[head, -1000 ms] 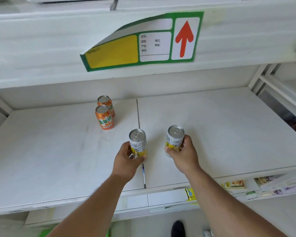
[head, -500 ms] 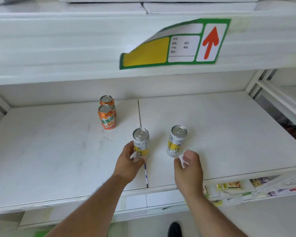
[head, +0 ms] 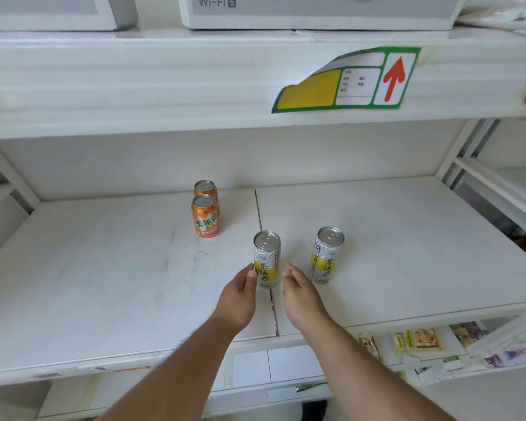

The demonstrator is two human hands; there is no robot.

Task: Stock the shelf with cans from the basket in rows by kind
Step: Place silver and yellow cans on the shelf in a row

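Nearest to the camera, two bare forearms reach up from the bottom edge toward the white shelf board (head: 104, 284). The left hand (head: 239, 299) has its thumb against the left side of a slim silver can with a yellow band (head: 267, 259); I cannot tell if the other fingers press it. The right hand (head: 301, 296) is loosely curled just beside the right side of the same can, and its fingertips seem slightly apart from the metal. This can stands upright on the dark seam (head: 260, 214) between the two shelf panels, near the front. To its right, a little apart, a second silver can with a yellow band (head: 327, 256) stands upright and free. Farther back on the left panel, two orange drink cans (head: 205, 217) stand one behind the other, touching or nearly so. Above, the upper shelf's front edge carries a green, yellow and white label with a red arrow (head: 346, 82).
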